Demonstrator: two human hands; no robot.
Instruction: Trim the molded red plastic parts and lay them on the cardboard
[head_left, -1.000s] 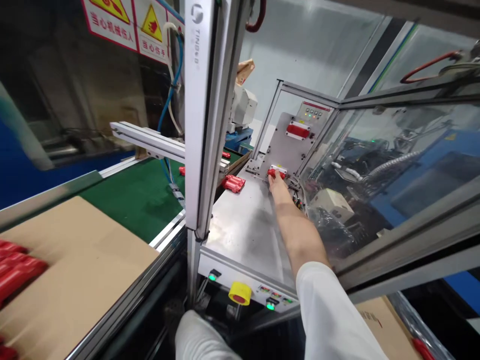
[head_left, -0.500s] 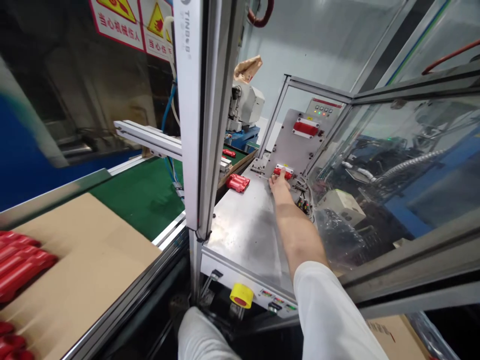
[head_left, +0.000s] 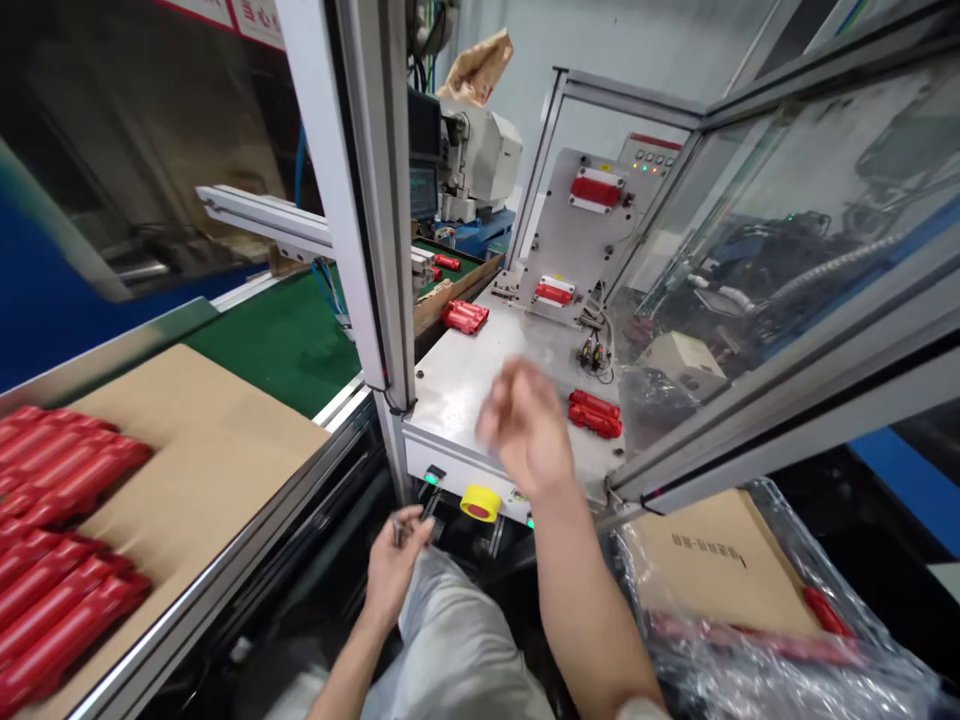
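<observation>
My right hand [head_left: 525, 430] hangs over the near edge of the steel machine table [head_left: 480, 380], smeared by motion, so its fingers do not read clearly. Two red parts [head_left: 595, 412] lie on the table just right of it. Another red part [head_left: 553, 293] sits in the fixture on the upright plate at the back. My left hand [head_left: 397, 560] is low by my knee, below the green button [head_left: 430, 480], with its fingers pinched on a small dark thing I cannot make out.
A yellow stop button [head_left: 480, 503] sits on the front panel. More red parts [head_left: 465, 315] lie at the table's back left, and several lie on cardboard [head_left: 210, 450] over the green conveyor. A bagged carton [head_left: 720, 560] stands on the right. Clear guard panels enclose the machine.
My right hand has left the red part in the fixture and pulled back toward me. My left hand has come into view, pinching something. The camera has tilted down.
</observation>
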